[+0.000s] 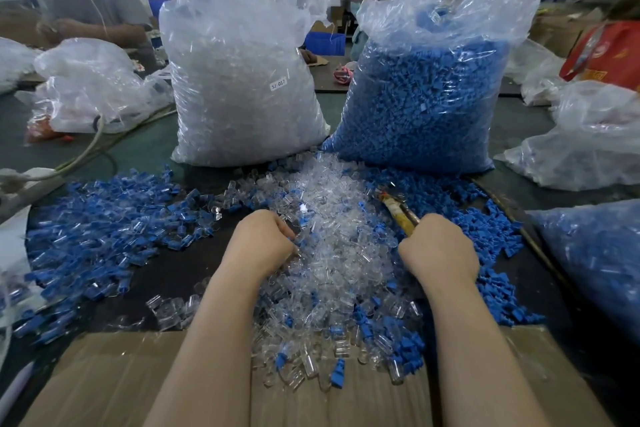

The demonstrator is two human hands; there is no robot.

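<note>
A heap of small clear plastic parts [332, 253] lies in the middle of the dark table, with loose blue plastic parts [491, 229] to its right. Assembled blue-and-clear pieces [100, 218] spread out on the left. My left hand [265, 241] sits at the heap's left edge, fingers curled in among the clear parts; what it holds is hidden. My right hand [438, 246] grips a yellowish-handled tool [398, 206] that points up and left over the heap.
Two tall plastic bags stand behind the heap: one of clear parts [242, 80], one of blue parts [426, 90]. More bags lie at the left [93, 87] and right [588, 142]. A cardboard sheet [114, 381] covers the near edge. Another person [90, 0] works at the far left.
</note>
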